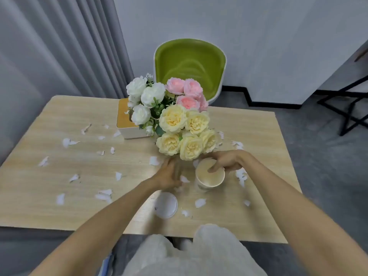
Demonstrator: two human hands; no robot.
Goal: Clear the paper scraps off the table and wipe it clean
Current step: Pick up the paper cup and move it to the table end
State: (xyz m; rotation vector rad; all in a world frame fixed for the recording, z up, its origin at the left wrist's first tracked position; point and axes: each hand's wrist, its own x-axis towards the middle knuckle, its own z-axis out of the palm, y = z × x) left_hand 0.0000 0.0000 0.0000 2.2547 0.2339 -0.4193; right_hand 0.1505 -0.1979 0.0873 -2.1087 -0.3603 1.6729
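Observation:
Several white paper scraps [104, 194] are scattered over the light wooden table [59, 212]. My right hand [227, 161] grips the rim of an open paper cup [209, 177], with the fingers inside and the thumb outside. My left hand [168, 174] is curled against the clear vase [177, 166] under a bouquet of white, pink and yellow flowers [175, 120]. This spot is blurred. One scrap [184, 179] lies right by its thumb.
A white round lid [166, 205] lies near the front edge. A tissue box [127, 124] stands behind the bouquet. A green chair [190, 64] sits beyond the far edge, and a black folding stand [346, 110] is at the right. My knees are under the front edge.

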